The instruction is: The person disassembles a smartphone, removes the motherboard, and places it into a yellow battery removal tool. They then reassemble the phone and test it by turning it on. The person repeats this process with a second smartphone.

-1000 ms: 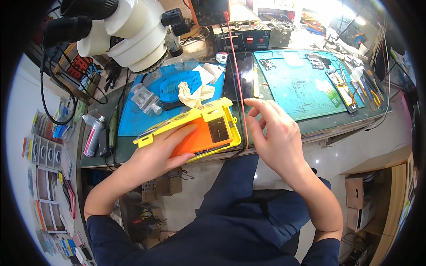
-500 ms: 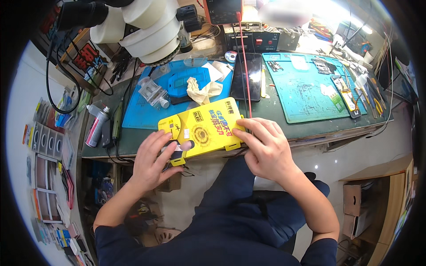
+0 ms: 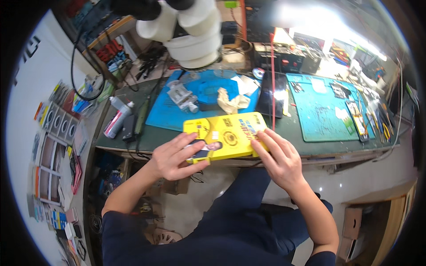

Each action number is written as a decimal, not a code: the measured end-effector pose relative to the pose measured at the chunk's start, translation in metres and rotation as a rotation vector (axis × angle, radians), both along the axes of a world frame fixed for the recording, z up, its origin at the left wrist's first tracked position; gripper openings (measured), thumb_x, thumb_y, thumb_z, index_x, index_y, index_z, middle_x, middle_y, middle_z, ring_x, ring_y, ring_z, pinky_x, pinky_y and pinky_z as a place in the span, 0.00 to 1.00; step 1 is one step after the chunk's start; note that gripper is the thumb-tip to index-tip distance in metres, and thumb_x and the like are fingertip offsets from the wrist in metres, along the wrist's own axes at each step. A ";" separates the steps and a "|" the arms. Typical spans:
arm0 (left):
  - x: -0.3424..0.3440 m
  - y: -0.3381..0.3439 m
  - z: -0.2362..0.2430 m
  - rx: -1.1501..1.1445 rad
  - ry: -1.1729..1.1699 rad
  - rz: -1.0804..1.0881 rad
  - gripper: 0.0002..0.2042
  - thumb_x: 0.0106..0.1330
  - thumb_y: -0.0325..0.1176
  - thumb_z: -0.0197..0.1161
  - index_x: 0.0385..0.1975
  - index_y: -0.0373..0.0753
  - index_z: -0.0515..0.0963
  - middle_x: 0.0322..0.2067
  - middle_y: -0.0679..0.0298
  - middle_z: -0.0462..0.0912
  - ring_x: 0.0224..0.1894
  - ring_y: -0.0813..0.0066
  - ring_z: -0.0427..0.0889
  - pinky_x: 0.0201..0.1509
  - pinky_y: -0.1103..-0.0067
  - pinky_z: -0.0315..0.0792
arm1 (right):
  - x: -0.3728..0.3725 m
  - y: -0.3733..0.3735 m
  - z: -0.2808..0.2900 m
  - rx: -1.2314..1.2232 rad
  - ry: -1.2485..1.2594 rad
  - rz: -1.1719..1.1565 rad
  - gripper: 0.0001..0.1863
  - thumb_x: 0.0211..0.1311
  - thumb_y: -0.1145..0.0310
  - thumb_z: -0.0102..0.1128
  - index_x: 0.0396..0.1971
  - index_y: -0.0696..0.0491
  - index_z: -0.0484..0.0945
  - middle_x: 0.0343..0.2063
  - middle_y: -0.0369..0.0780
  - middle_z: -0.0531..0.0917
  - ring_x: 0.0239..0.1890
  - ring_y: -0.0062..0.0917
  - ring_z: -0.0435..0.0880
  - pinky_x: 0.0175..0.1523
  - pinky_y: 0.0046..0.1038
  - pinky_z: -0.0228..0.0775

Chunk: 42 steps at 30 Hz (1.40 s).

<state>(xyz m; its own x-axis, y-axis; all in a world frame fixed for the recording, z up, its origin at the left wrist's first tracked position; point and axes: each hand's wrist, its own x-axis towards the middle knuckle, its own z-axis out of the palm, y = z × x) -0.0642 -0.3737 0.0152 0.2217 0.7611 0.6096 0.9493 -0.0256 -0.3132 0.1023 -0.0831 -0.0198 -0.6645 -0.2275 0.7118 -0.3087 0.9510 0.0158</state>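
Observation:
A flat yellow box [image 3: 243, 145] with a printed portrait on its left part is held between my two hands at the front edge of the bench. My left hand [image 3: 177, 156] is closed on the left end, its fingers lying over the top face and its thumb along the near side. My right hand [image 3: 282, 159] grips the right end, with fingertips on the top face; its thumb is hidden. Beyond the box, a crumpled cream cloth or tissue [image 3: 234, 103] and a clear clamp-like fixture [image 3: 180, 95] lie on a blue mat [image 3: 159, 116].
A white microscope [image 3: 193, 46] overhangs the back of the bench. Right of the blue mat are a black-screened device [image 3: 267, 95], a red cable [image 3: 273, 84] and a teal mat [image 3: 317, 126] with an opened phone [image 3: 356, 122]. A spray can [image 3: 119, 120] stands at left.
The whole view has shifted, so the bench sits lower and farther right. The box, tilted up to the right before, is now closer to level. Both hands stay on it.

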 end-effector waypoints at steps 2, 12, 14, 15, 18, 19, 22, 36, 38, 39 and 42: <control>0.002 0.000 0.006 -0.006 0.008 -0.002 0.18 0.55 0.28 0.70 0.46 0.52 0.87 0.50 0.55 0.86 0.51 0.56 0.87 0.52 0.67 0.86 | -0.001 0.001 0.003 -0.008 0.060 0.001 0.24 0.57 0.76 0.62 0.56 0.48 0.83 0.55 0.43 0.83 0.58 0.36 0.84 0.57 0.34 0.79; 0.012 -0.021 0.025 0.114 -0.069 -0.060 0.17 0.54 0.25 0.73 0.45 0.44 0.87 0.48 0.52 0.86 0.46 0.56 0.90 0.49 0.69 0.87 | -0.008 -0.004 0.033 0.020 0.274 0.221 0.14 0.50 0.79 0.73 0.38 0.49 0.86 0.44 0.45 0.86 0.45 0.40 0.88 0.40 0.33 0.84; 0.015 -0.029 0.027 0.120 -0.065 -0.052 0.16 0.55 0.25 0.73 0.44 0.44 0.87 0.48 0.51 0.86 0.46 0.56 0.90 0.48 0.69 0.87 | -0.007 -0.011 0.036 0.002 0.260 0.255 0.15 0.51 0.80 0.73 0.39 0.49 0.86 0.43 0.46 0.86 0.44 0.42 0.88 0.39 0.33 0.84; 0.018 -0.033 0.026 0.142 -0.076 -0.047 0.15 0.55 0.25 0.73 0.44 0.44 0.87 0.48 0.51 0.86 0.46 0.57 0.90 0.48 0.69 0.87 | -0.005 -0.015 0.039 0.015 0.261 0.270 0.15 0.50 0.80 0.73 0.39 0.50 0.86 0.43 0.46 0.86 0.44 0.42 0.88 0.39 0.33 0.84; 0.027 -0.054 0.035 0.150 -0.096 -0.044 0.14 0.58 0.23 0.70 0.45 0.39 0.83 0.48 0.48 0.86 0.47 0.52 0.89 0.49 0.66 0.87 | -0.003 -0.020 0.046 0.091 0.268 0.345 0.15 0.53 0.79 0.73 0.42 0.52 0.84 0.45 0.49 0.85 0.45 0.45 0.87 0.43 0.36 0.86; 0.031 -0.065 0.040 0.143 -0.101 -0.007 0.14 0.60 0.23 0.69 0.46 0.36 0.82 0.48 0.47 0.86 0.48 0.50 0.89 0.50 0.64 0.87 | -0.004 -0.023 0.041 -0.007 0.283 0.352 0.16 0.55 0.77 0.72 0.44 0.52 0.83 0.46 0.50 0.84 0.45 0.46 0.87 0.45 0.38 0.86; 0.045 -0.118 0.054 0.053 -0.072 0.183 0.13 0.66 0.25 0.62 0.47 0.28 0.73 0.49 0.42 0.85 0.50 0.41 0.87 0.52 0.55 0.85 | -0.018 -0.039 0.040 -0.127 0.371 0.358 0.26 0.67 0.69 0.69 0.62 0.45 0.71 0.54 0.56 0.79 0.49 0.52 0.84 0.51 0.46 0.85; -0.049 -0.349 0.038 0.428 0.267 1.477 0.34 0.61 0.23 0.68 0.70 0.44 0.69 0.51 0.63 0.88 0.38 0.62 0.89 0.37 0.69 0.81 | 0.007 -0.057 -0.008 -0.084 0.077 0.315 0.22 0.61 0.71 0.67 0.54 0.44 0.74 0.51 0.48 0.83 0.51 0.42 0.83 0.57 0.48 0.77; -0.098 -0.407 0.015 0.346 0.344 1.587 0.32 0.66 0.28 0.63 0.73 0.51 0.67 0.52 0.62 0.87 0.28 0.58 0.85 0.28 0.68 0.77 | 0.019 -0.050 -0.015 -0.047 0.038 0.307 0.18 0.64 0.69 0.67 0.51 0.52 0.74 0.48 0.52 0.83 0.47 0.47 0.84 0.56 0.52 0.77; -0.111 -0.449 0.001 0.287 0.350 1.664 0.33 0.68 0.30 0.62 0.74 0.52 0.64 0.53 0.61 0.86 0.28 0.59 0.85 0.27 0.68 0.76 | 0.026 -0.048 -0.017 -0.106 -0.025 0.304 0.16 0.60 0.70 0.68 0.47 0.53 0.76 0.49 0.50 0.83 0.48 0.44 0.84 0.56 0.50 0.78; -0.158 -0.479 -0.025 0.171 0.123 1.631 0.39 0.69 0.33 0.62 0.79 0.54 0.52 0.42 0.50 0.86 0.31 0.54 0.86 0.28 0.62 0.75 | 0.057 -0.033 -0.043 -0.160 -0.039 0.102 0.21 0.57 0.69 0.69 0.53 0.48 0.82 0.47 0.42 0.84 0.48 0.34 0.85 0.58 0.40 0.78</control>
<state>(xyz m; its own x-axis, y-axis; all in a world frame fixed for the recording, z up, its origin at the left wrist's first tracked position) -0.2223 -0.8529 -0.0095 -0.6473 0.1551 0.7463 -0.0917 0.9561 -0.2782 0.1588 -0.1164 -0.0626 -0.6719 -0.1806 0.7183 -0.4007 0.9043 -0.1475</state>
